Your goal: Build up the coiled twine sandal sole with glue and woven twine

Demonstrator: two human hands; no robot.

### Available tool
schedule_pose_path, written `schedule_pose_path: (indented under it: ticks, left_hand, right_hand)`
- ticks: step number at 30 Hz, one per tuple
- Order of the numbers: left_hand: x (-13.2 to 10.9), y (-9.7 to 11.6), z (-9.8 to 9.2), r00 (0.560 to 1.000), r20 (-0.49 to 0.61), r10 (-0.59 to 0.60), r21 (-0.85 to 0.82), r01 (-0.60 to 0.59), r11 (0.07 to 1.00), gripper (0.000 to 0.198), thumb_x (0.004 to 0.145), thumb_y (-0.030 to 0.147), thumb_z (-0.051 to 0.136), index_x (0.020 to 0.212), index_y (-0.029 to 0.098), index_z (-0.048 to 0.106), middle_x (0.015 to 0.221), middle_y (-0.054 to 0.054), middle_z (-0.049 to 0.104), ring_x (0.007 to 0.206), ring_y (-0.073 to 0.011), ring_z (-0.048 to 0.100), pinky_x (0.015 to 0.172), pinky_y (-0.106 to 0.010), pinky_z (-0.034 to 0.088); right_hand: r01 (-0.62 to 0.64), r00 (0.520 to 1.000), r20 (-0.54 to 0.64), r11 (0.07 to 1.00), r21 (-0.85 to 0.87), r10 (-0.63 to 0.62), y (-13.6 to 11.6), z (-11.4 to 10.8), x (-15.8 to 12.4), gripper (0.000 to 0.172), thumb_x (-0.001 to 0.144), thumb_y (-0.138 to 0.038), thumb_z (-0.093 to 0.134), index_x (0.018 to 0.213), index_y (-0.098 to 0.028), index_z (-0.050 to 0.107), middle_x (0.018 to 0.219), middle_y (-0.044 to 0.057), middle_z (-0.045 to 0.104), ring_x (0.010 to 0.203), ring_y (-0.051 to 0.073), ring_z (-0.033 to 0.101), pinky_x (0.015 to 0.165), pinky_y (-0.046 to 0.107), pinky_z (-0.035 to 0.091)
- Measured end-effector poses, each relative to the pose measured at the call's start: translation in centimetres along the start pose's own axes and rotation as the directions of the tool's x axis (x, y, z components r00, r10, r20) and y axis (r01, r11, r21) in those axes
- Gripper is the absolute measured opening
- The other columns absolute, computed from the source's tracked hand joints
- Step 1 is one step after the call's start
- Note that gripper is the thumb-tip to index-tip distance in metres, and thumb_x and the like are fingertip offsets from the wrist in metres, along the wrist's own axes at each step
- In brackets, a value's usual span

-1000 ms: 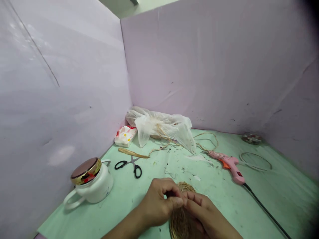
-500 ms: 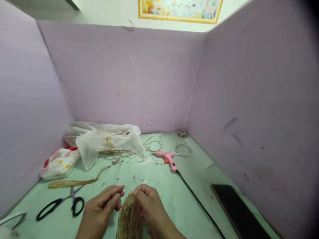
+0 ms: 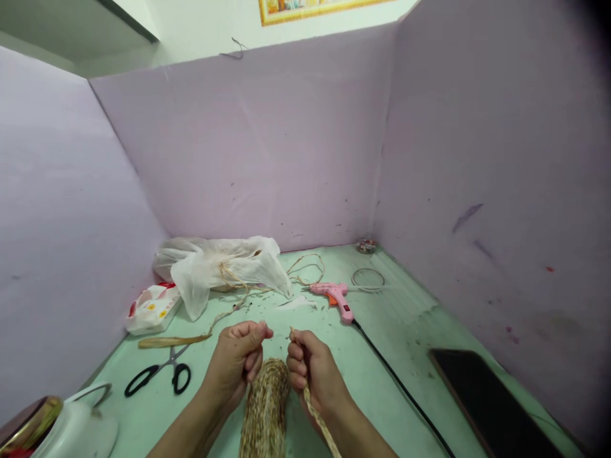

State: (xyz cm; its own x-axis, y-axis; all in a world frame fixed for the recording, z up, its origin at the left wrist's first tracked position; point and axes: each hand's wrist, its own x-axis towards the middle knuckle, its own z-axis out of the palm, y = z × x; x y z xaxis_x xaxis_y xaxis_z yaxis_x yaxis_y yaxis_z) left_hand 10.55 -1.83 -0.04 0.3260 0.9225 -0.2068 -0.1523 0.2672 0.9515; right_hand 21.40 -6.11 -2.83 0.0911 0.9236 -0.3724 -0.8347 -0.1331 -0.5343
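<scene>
A woven straw-coloured piece (image 3: 265,407) stands on edge between my two hands at the bottom centre of the green table (image 3: 405,318). My left hand (image 3: 237,361) is closed in a fist beside its top left; what it grips is too small to make out. On the other side, my right hand (image 3: 312,372) is closed around a braided straw cord (image 3: 321,427) that runs down past my wrist.
Black scissors (image 3: 160,376) and a flat straw strip (image 3: 174,341) lie left of my hands. Further back are a white plastic bag (image 3: 219,267) with raffia, a red-and-white packet (image 3: 153,308), a pink glue gun (image 3: 337,298) with black cable, a wire ring (image 3: 368,278). A white lidded mug (image 3: 62,429) sits bottom left, a black tablet (image 3: 491,407) right. Purple walls enclose the table.
My hands have drawn apart, the right one pulling the braided cord away from the woven piece. The view swung right, then slightly back left, and the mug is in view again.
</scene>
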Motion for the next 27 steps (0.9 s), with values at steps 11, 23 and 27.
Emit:
schedule_pose_path:
  ticks: [11,23,27]
  left_hand:
    - [-0.3,0.1,0.5,0.987,0.117,-0.108,-0.158,0.126,0.979,0.054,0.085,0.05,0.036,0.095,0.01,0.069,0.119,-0.015,0.059,0.113,-0.0283,0.048,0.086,-0.039,0.042]
    - [-1.0,-1.7,0.4,0.982,0.149,0.111,0.441,-0.167,0.882,0.049,0.085,0.053,0.033,0.116,0.025,0.058,0.132,-0.001,0.05,0.126,-0.0184,0.036,0.109,-0.034,0.021]
    - [-1.1,-1.3,0.1,0.985,0.15,0.08,0.524,-0.147,0.839,0.052,0.086,0.054,0.028,0.117,0.025,0.057,0.132,-0.001,0.05,0.124,-0.0201,0.039,0.109,-0.038,0.021]
  right_hand:
    - [0.227,0.973,-0.012,0.968,-0.104,-0.229,0.2,0.1,-0.4,0.028,0.062,-0.041,0.063,0.061,-0.017,0.051,0.042,-0.008,0.044,0.032,0.003,0.029,0.029,0.014,0.02]
    - [0.287,0.94,-0.102,0.918,-0.273,-0.325,1.4,0.2,-0.2,0.021,0.057,-0.033,0.068,0.056,-0.013,0.061,0.05,-0.002,0.055,0.039,0.006,0.04,0.035,0.018,0.03]
    - [0.267,0.94,-0.124,0.913,-0.308,-0.317,1.4,0.3,-0.2,0.017,0.057,-0.029,0.065,0.054,-0.012,0.062,0.048,-0.002,0.054,0.038,0.006,0.038,0.035,0.019,0.029]
